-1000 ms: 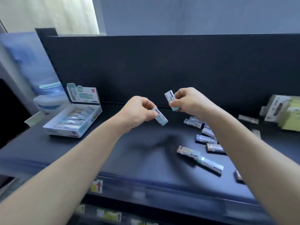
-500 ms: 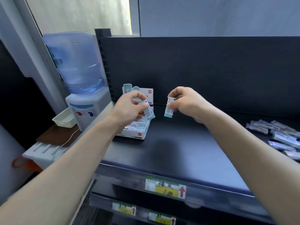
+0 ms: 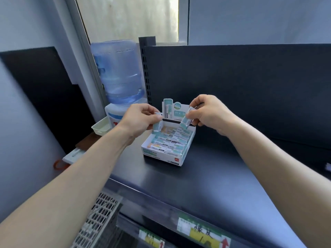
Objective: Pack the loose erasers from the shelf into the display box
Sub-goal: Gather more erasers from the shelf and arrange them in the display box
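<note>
Display box [image 3: 162,156]: white card tray with teal print, standing on the dark shelf [image 3: 206,178], its header card [image 3: 169,109] upright at the rear. All places below are given from this box.

Packed erasers [image 3: 171,141]: sleeved in white, teal and some orange, lying flat in rows inside the box and filling most of it.

Left hand [image 3: 141,120]: above the box's rear left corner, fingers curled, thumb and fingertips pinching one eraser.

Left eraser [image 3: 158,125]: white with a teal sleeve, held about upright, its lower end at the box's rear left corner. Whether it touches the box cannot be told.

Right hand [image 3: 209,113]: above the box's rear right corner, fingers curled, thumb and forefinger pinching a second eraser.

Right eraser [image 3: 186,121]: same kind, tilted, its lower end pointing down into the rear right part of the box, just above the packed rows.

Back panel [image 3: 241,86]: dark, directly behind the box.

Water bottle [image 3: 119,74]: blue, upended on a white dispenser [image 3: 112,114], behind and left of the box, off the shelf.

Small tray [image 3: 101,127]: cream, left of the box, beside the dispenser.

Price label [image 3: 200,233]: green and yellow with a red arrow, on the shelf edge in front of the box.
</note>
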Tool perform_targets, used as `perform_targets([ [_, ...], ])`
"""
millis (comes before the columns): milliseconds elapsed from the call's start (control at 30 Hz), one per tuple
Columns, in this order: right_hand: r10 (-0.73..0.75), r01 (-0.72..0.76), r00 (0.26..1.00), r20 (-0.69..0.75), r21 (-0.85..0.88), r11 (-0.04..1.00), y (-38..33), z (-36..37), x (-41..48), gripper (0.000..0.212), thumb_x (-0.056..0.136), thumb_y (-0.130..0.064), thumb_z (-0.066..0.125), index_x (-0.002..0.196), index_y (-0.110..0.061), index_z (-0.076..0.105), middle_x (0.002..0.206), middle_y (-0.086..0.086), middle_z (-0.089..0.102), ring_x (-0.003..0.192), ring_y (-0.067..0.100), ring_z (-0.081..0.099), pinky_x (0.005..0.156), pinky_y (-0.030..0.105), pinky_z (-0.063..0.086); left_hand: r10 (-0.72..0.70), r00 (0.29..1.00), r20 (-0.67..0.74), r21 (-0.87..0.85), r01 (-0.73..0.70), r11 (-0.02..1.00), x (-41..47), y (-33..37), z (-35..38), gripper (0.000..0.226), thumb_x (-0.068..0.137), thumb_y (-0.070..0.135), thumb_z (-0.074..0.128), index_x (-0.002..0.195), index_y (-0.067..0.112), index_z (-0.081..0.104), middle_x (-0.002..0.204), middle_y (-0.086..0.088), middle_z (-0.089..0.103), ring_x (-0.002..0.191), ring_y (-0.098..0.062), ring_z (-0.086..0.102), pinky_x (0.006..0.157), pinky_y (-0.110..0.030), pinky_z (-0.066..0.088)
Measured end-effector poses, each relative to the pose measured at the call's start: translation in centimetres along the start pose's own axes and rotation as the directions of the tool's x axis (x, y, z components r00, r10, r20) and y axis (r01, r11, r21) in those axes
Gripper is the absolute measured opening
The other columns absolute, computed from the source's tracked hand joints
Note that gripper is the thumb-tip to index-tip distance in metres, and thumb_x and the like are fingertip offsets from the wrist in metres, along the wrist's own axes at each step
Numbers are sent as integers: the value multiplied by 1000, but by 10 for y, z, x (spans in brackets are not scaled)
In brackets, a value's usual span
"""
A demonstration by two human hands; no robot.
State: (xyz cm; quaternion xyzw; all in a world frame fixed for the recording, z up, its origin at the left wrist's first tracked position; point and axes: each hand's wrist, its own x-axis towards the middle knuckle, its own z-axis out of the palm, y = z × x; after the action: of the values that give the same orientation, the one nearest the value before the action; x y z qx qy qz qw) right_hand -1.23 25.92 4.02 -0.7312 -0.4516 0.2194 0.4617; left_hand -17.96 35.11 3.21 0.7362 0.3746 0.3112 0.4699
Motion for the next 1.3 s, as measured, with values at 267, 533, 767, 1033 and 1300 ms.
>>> perform_targets([
  [267,-8,9,1000,8,-48,999,12,-2,15,16,81,-4,67,80,-15,55,89,12,68,60,13,60,52,20,46,-30,999,26,37,29,999,24,-9,6,17,86,-1,63,79,14,63,76,-4,60,73,-14,57,67,-22,48],
  [533,-9,11,1000,15,-123,992,12,2,26,12,83,-9,67,82,-18,60,91,10,67,65,14,59,54,20,45,32,990,138,189,-58,980,58,-16,14,16,75,10,78,86,10,66,77,-2,66,70,-11,62,64,-21,48],
  [767,75,-85,995,-64,-160,983,8,16,33,12,81,-10,70,80,-15,60,77,5,66,60,13,60,61,28,50,137,921,365,311,-260,914,89,-21,13,11,68,11,82,70,14,72,74,1,70,69,-10,62,74,-31,54],
  [1033,142,-169,971,-191,-136,976,6,29,32,10,81,-9,70,81,-14,61,74,3,65,57,11,59,55,21,46,218,861,459,377,-411,830,102,-40,26,9,73,10,78,81,14,76,82,4,69,78,-9,62,69,-19,47],
  [1300,153,-192,963,-221,-168,967,2,36,30,11,81,-9,70,78,-16,61,71,1,64,57,11,58,59,26,49,270,831,487,409,-490,770,106,-46,27,13,79,10,72,90,15,76,93,0,71,88,-16,63,73,-24,48],
])
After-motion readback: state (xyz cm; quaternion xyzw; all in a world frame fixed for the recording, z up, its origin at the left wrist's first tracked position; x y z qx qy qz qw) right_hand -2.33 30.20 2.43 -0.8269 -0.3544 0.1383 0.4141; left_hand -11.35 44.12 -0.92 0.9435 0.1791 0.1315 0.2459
